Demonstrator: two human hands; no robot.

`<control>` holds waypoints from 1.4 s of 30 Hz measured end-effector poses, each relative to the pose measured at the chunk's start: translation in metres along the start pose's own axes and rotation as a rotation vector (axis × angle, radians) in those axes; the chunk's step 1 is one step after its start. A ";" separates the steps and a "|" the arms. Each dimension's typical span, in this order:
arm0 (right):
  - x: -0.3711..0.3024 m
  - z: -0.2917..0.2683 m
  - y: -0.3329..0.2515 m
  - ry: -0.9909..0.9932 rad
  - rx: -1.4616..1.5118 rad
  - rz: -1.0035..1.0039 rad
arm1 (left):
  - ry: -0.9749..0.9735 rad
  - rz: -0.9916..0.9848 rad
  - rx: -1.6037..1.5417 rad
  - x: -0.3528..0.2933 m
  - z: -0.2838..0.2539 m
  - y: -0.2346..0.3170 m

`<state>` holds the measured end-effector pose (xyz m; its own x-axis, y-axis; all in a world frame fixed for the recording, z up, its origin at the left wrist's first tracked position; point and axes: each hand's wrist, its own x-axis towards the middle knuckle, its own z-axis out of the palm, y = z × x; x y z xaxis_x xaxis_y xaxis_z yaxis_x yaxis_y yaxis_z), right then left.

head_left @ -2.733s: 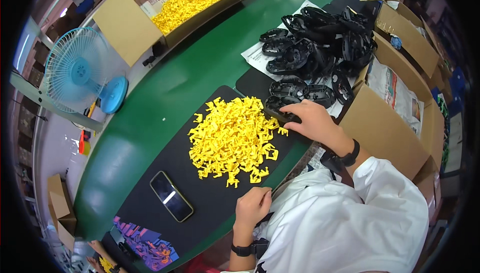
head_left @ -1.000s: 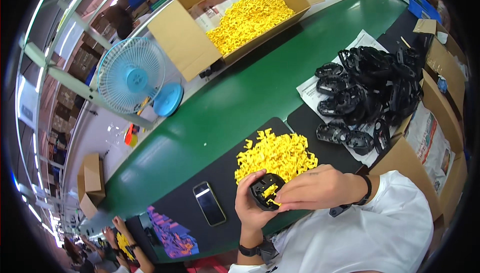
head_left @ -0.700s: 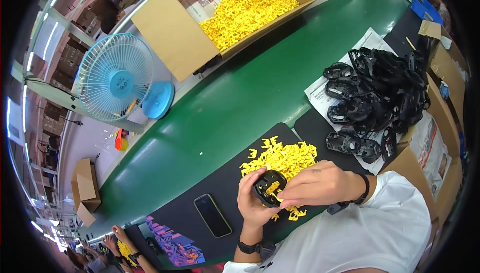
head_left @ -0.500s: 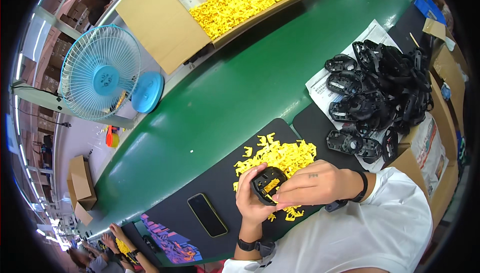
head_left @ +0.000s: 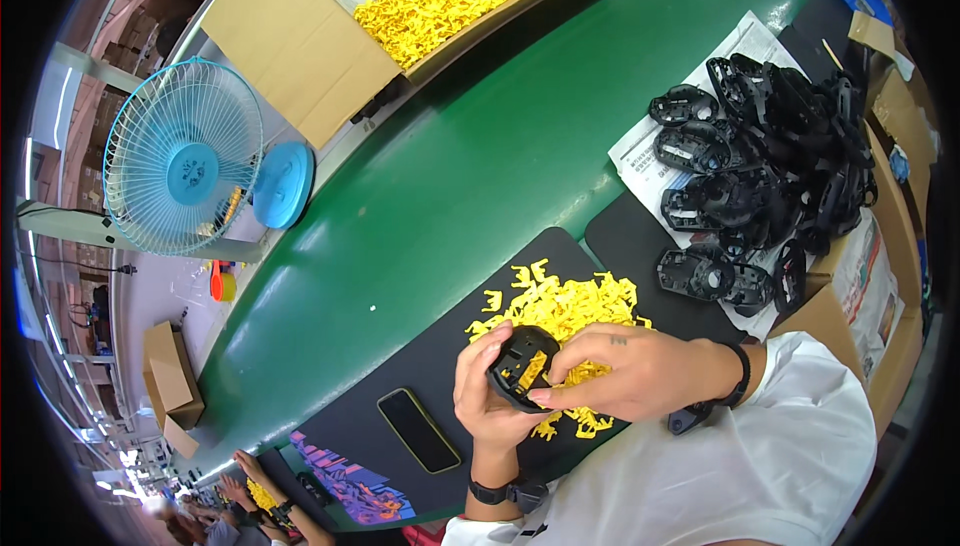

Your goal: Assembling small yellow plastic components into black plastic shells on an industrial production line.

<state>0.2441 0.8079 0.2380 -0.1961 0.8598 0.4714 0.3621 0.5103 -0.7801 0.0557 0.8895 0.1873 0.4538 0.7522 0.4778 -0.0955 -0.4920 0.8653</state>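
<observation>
I see left hand (head_left: 482, 401) gripping black shell (head_left: 510, 356) over near side of yellow pile (head_left: 585, 304); right hand (head_left: 635, 371) touching shell, pinch unclear; phone (head_left: 419, 431) left of pile.

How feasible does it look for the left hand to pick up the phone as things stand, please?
Probably not freely: the left hand is holding the black shell, though the phone lies uncovered nearby.
</observation>
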 end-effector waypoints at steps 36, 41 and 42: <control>-0.119 -0.151 0.065 0.390 -1.240 0.632 | 0.131 -0.782 -0.124 0.123 -0.095 -0.185; -0.080 -0.140 0.030 0.639 -1.019 0.507 | 0.199 -0.330 0.718 0.111 -0.111 -0.179; -0.072 -0.132 0.022 0.804 -0.908 0.440 | 0.218 -0.165 0.909 0.110 -0.106 -0.169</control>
<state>0.3865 0.7547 0.2413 0.5832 0.5382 0.6085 0.8045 -0.2790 -0.5244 0.0282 1.1016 0.1098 0.2159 0.8627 0.4573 0.7229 -0.4561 0.5191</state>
